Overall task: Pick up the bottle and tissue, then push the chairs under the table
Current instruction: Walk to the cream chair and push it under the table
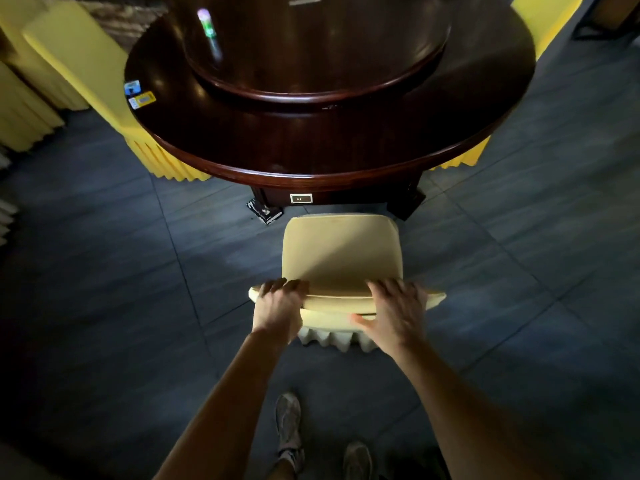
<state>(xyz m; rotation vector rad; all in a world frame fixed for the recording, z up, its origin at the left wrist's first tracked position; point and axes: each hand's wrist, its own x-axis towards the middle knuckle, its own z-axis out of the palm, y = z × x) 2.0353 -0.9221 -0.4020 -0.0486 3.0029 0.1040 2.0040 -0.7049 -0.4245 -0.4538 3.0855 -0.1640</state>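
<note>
Nearest us, two shoes (pixel 289 424) stand on the tiled floor. Beyond them our left hand (pixel 278 303) curls over the top of the cream chair (pixel 341 258) back. Our right hand (pixel 398 304) lies spread across it, thumb on the near face. The seat stops just short of the round table (pixel 311 168). The bottle (pixel 207 22) stands far left on the turntable (pixel 311 95).
</note>
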